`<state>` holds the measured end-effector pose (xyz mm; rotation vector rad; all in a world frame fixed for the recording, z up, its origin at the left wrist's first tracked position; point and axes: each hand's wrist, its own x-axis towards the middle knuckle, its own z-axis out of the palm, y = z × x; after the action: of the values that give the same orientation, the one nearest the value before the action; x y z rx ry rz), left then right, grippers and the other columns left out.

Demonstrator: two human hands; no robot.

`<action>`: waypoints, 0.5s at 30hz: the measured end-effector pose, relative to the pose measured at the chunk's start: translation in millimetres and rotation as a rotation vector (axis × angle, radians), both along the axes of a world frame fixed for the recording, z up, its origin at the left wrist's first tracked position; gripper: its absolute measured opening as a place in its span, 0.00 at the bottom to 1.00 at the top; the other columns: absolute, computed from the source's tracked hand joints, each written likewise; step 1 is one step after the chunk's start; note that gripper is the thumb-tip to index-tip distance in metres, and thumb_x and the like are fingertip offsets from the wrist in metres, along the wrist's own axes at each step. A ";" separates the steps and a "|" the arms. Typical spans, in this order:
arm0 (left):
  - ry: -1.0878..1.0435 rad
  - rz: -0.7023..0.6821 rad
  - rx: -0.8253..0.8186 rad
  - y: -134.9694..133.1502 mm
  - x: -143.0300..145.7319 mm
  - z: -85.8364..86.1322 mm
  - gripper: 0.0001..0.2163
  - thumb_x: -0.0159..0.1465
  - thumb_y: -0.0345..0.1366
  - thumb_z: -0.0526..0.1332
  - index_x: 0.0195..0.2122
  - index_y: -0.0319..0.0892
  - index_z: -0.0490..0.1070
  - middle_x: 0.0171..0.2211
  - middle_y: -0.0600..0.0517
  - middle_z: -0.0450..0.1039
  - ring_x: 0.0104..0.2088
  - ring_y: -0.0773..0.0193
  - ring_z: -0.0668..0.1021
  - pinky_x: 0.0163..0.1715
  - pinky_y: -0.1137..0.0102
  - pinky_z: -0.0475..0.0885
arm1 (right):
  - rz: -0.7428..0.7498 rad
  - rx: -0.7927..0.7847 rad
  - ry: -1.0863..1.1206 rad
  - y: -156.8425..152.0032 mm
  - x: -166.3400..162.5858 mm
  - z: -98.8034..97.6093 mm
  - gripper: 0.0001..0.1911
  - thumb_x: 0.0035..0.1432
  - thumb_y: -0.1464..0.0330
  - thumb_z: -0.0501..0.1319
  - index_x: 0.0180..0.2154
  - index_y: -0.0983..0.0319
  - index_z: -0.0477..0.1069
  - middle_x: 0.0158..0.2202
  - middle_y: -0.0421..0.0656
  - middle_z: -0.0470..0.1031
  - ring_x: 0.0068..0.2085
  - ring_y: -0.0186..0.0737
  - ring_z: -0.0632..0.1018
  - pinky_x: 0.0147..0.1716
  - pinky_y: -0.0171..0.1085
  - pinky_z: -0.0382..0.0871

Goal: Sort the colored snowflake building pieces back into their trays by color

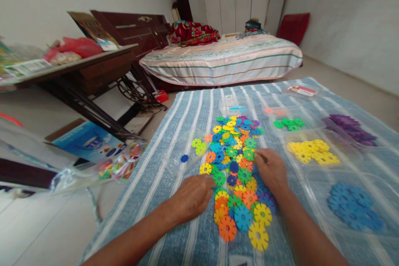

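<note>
Notched plastic discs [233, 166] of many colours lie in a long, loose pile down the middle of the striped cloth [162, 191], running from short of its far edge toward the near one. They look light and fairly stiff, hard to break, perhaps a little slick where one rests on another. Lying so flat and overlapped, each is probably best taken by its toothed rim, thumb against one side and a finger against the other; the slots should give the fingertips some purchase. A single disc at the pile's border looks easier to lift than one buried under its neighbours.

From the left, near the cloth's left edge, a clear tray [171, 149] holds lime-green discs [198, 146] and one dark blue disc [184, 158]. Next comes the left hand [195, 195], at the pile's left border, fingers curled inward; its fingertips are turned away, so I cannot tell whether a disc is pinched there. Across the pile, the right hand [272, 170] is at the right border, thumb and forefinger drawn close together beside the green and orange pieces; whether anything sits between them is too small to make out.

Further right, clear containers hold green discs [289, 124], then yellow discs [311, 151], then purple discs [352, 129] toward the cloth's right edge, and blue discs [353, 205] nearer its near right corner.
</note>
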<state>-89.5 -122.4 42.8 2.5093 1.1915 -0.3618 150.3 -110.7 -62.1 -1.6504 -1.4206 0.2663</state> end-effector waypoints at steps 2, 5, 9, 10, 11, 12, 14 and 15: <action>-0.014 0.014 0.013 2.8 3.4 1.5 0.09 0.63 0.32 0.47 0.30 0.42 0.66 0.33 0.50 0.73 0.34 0.61 0.75 0.34 0.70 0.68 | -0.002 -0.009 0.000 0.1 0.0 0.3 0.14 0.55 0.62 0.52 0.31 0.60 0.74 0.32 0.43 0.75 0.36 0.42 0.72 0.38 0.39 0.63; -0.030 0.033 0.020 5.8 9.6 3.8 0.08 0.63 0.33 0.49 0.28 0.42 0.65 0.30 0.52 0.72 0.32 0.63 0.74 0.32 0.71 0.67 | 0.004 -0.013 0.004 -0.2 0.1 0.4 0.15 0.55 0.62 0.51 0.31 0.60 0.74 0.32 0.43 0.75 0.37 0.42 0.72 0.38 0.39 0.63; -0.057 0.058 0.074 7.2 17.6 3.4 0.08 0.62 0.33 0.50 0.29 0.42 0.66 0.32 0.51 0.71 0.34 0.62 0.74 0.34 0.70 0.68 | 0.013 -0.032 0.007 -0.5 0.0 -0.1 0.15 0.55 0.62 0.51 0.32 0.60 0.74 0.32 0.43 0.75 0.37 0.42 0.72 0.39 0.39 0.63; -0.064 0.073 0.097 7.5 19.4 2.5 0.08 0.63 0.33 0.49 0.30 0.42 0.66 0.34 0.50 0.71 0.35 0.61 0.74 0.36 0.69 0.69 | 0.010 -0.036 0.006 -0.4 -0.1 -0.3 0.15 0.55 0.62 0.51 0.32 0.60 0.75 0.32 0.43 0.75 0.37 0.42 0.72 0.39 0.39 0.63; -0.070 0.090 0.120 7.9 21.1 1.3 0.08 0.63 0.33 0.49 0.31 0.42 0.66 0.36 0.49 0.71 0.38 0.61 0.74 0.38 0.68 0.69 | 0.007 -0.039 0.005 -0.4 -0.2 -0.4 0.15 0.55 0.62 0.52 0.32 0.60 0.75 0.33 0.43 0.75 0.37 0.42 0.72 0.39 0.39 0.63; -0.073 0.109 0.145 8.6 22.7 -0.1 0.08 0.63 0.32 0.49 0.32 0.42 0.66 0.39 0.48 0.71 0.41 0.60 0.74 0.41 0.67 0.69 | 0.003 -0.039 0.004 -0.3 -0.3 -0.5 0.15 0.55 0.62 0.52 0.32 0.60 0.75 0.33 0.43 0.75 0.37 0.42 0.72 0.39 0.39 0.63; -0.059 0.149 0.178 10.7 25.5 -3.7 0.08 0.63 0.32 0.49 0.33 0.41 0.67 0.46 0.45 0.69 0.46 0.59 0.73 0.46 0.65 0.68 | 0.002 -0.038 0.005 -0.2 -0.6 -0.4 0.15 0.55 0.62 0.52 0.32 0.60 0.75 0.33 0.43 0.75 0.37 0.42 0.72 0.39 0.39 0.63; -0.045 0.168 0.184 11.9 26.5 -5.6 0.08 0.63 0.32 0.49 0.34 0.41 0.67 0.49 0.44 0.67 0.48 0.58 0.72 0.48 0.64 0.68 | 0.005 -0.037 0.007 -0.2 -0.8 -0.3 0.15 0.55 0.62 0.52 0.32 0.60 0.75 0.33 0.43 0.75 0.37 0.42 0.72 0.39 0.39 0.63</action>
<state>-63.0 -110.4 37.1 2.5290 1.4659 -0.1584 149.6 -110.9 -62.4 -1.6742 -1.4225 0.3026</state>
